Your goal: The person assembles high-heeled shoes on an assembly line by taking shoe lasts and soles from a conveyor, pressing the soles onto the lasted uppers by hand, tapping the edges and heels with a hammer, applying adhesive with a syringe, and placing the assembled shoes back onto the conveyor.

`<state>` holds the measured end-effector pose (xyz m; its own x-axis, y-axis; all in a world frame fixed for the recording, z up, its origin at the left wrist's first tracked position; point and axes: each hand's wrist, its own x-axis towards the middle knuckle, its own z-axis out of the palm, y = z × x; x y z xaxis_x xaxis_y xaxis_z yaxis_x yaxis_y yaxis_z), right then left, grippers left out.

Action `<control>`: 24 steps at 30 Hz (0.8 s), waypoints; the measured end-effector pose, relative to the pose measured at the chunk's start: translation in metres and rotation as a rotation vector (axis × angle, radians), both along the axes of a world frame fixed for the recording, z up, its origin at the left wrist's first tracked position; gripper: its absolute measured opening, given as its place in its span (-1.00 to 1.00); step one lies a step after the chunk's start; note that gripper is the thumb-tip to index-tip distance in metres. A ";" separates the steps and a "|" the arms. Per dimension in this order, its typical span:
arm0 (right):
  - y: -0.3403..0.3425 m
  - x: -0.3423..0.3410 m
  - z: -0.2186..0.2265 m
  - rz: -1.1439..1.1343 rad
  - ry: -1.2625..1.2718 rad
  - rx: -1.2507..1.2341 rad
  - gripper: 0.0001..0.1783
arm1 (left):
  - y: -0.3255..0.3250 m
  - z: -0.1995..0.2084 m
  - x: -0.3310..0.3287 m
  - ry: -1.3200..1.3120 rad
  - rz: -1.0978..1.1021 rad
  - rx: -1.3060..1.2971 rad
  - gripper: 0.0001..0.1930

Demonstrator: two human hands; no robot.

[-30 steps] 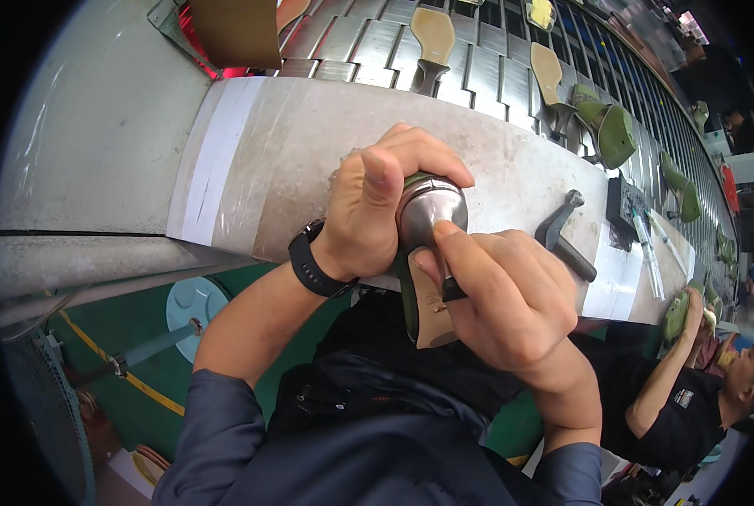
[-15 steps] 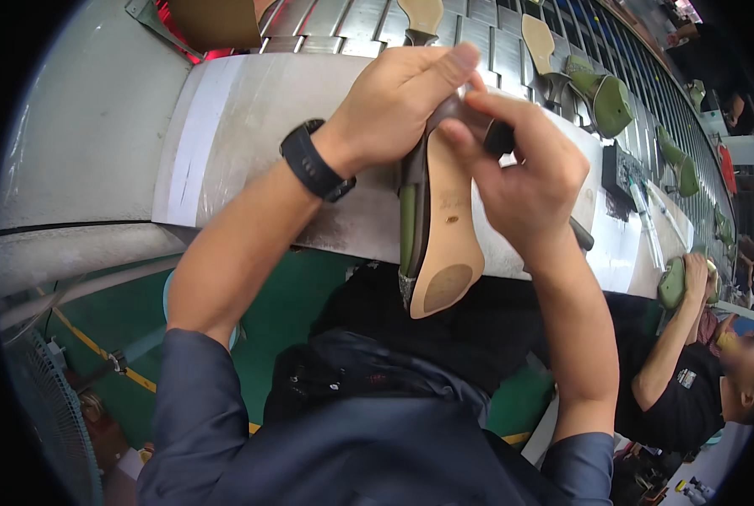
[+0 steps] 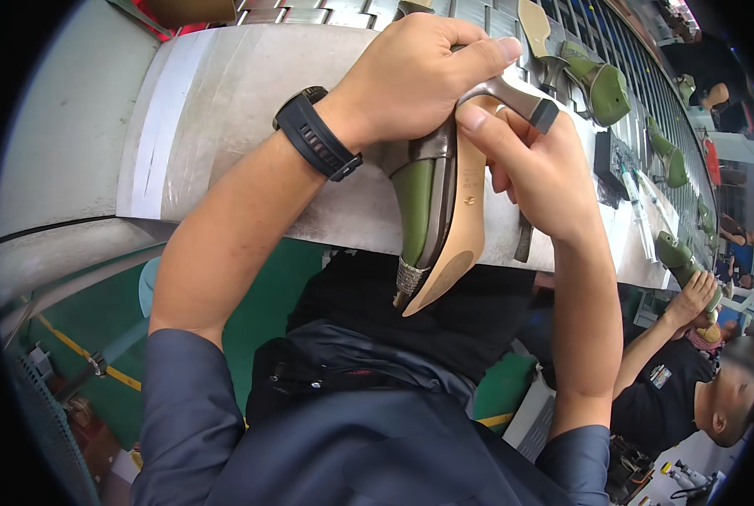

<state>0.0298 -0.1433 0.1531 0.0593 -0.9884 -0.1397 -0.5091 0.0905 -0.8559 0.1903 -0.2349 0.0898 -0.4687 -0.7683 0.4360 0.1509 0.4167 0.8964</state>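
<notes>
A dark brown high-heeled shoe (image 3: 446,173) hangs sole toward the right over the bench edge, its toe pointing down at me. Its sole (image 3: 471,207) is tan, and a green last (image 3: 413,198) fills the upper. Glittery trim shows near the toe. My left hand (image 3: 415,80), with a black watch on the wrist, is wrapped round the heel end from the left. From the right, my right hand (image 3: 550,164) has its fingers bent, thumb and fingertips against the sole just under the slim heel (image 3: 520,101). Some of its fingers are hidden behind the heel.
Beyond the pale bench (image 3: 250,110) runs a metal conveyor carrying several green lasts (image 3: 606,93). A black box (image 3: 613,164) and white pen-like tools (image 3: 638,215) lie at the right. A co-worker's hand (image 3: 696,295) holds another green last nearby.
The shoe has turned so that more of its green side shows and the heel points right. My left hand has shifted up along it, and my right hand has moved slightly right and down.
</notes>
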 end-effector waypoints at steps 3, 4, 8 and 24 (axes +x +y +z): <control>-0.003 0.002 -0.005 0.015 0.076 -0.067 -0.50 | 0.001 0.002 -0.002 -0.006 0.044 -0.010 -0.58; -0.003 0.002 -0.007 0.010 0.104 -0.115 -0.49 | 0.004 0.008 -0.001 -0.018 0.039 0.033 -0.56; 0.002 0.001 -0.009 -0.014 0.160 -0.148 -0.49 | 0.016 0.023 0.005 0.001 0.009 0.140 -0.58; 0.008 -0.007 0.009 0.128 0.174 0.172 -0.44 | 0.017 0.023 0.000 -0.059 0.169 0.144 -0.60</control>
<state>0.0230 -0.1355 0.1623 0.1423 -0.9354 -0.3236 -0.6640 0.1522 -0.7320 0.1906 -0.2180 0.1132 -0.3491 -0.8904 0.2921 0.0354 0.2990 0.9536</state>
